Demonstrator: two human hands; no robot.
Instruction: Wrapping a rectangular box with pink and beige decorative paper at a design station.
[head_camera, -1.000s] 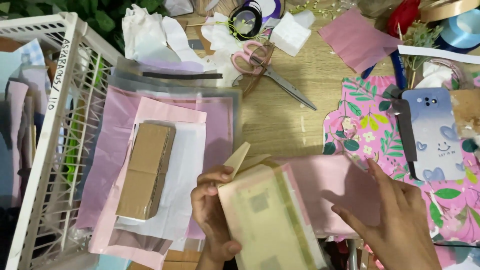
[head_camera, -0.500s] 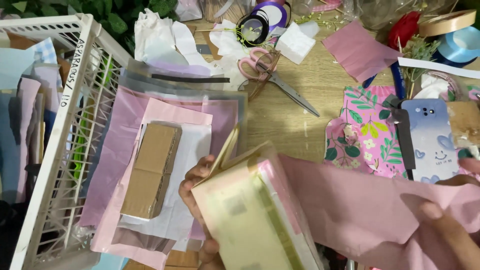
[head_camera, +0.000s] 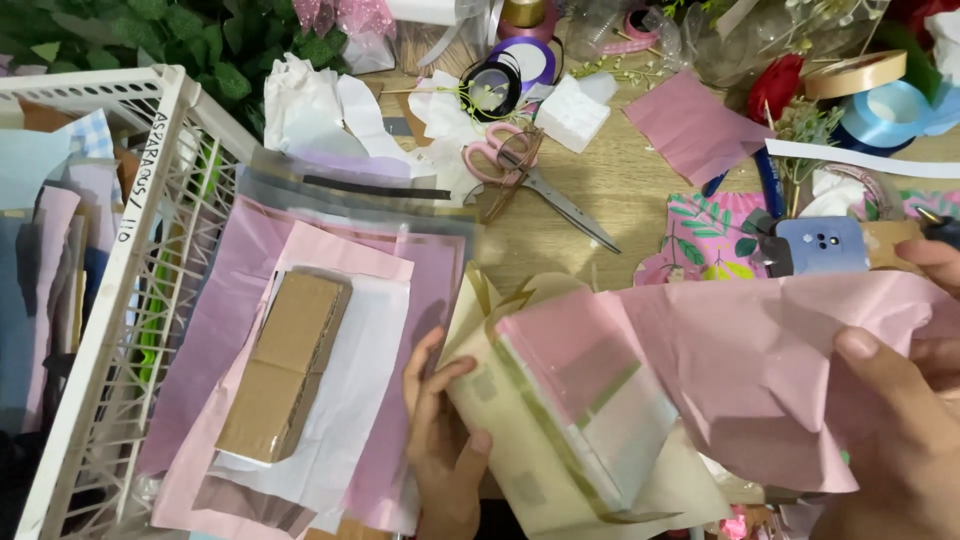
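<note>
Many papers (head_camera: 300, 330) and scissors (head_camera: 535, 180) crowd the wooden table (head_camera: 610, 200).

cream box (head_camera: 560, 440): long pale carton with small grey label patches, tilted, low centre, partly wrapped in pink tissue
brown box (head_camera: 285, 365): flat cardboard carton lying on white and pink sheets, left of the cream box
clear bags (head_camera: 380, 195): see-through sleeves with a dark strip, above the brown box
crate marking (head_camera: 143, 175): handwriting on the white crate rim, far left
</note>
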